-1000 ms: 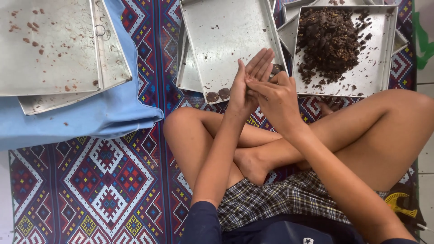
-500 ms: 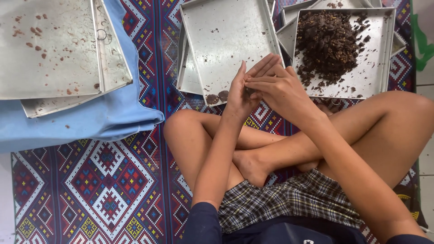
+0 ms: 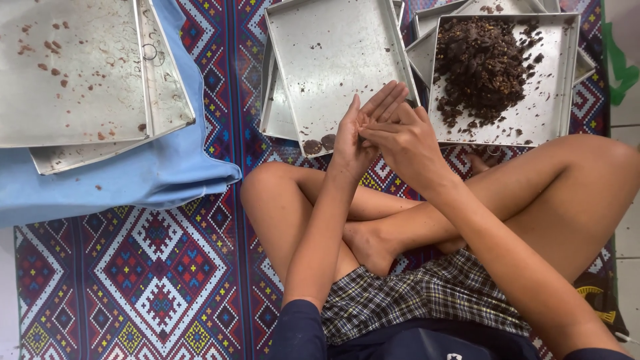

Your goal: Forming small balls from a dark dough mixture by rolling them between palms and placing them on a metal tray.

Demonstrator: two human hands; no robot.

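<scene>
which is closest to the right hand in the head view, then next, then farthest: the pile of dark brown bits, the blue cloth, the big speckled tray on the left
From the right hand:
1. Pile of dark brown bits, in the tray just above and right of it.
2. Blue cloth, off to the left, past the knee.
3. Big speckled tray, far upper left, on the cloth.

No packages, labels, signs or screens show anywhere in view.
</scene>
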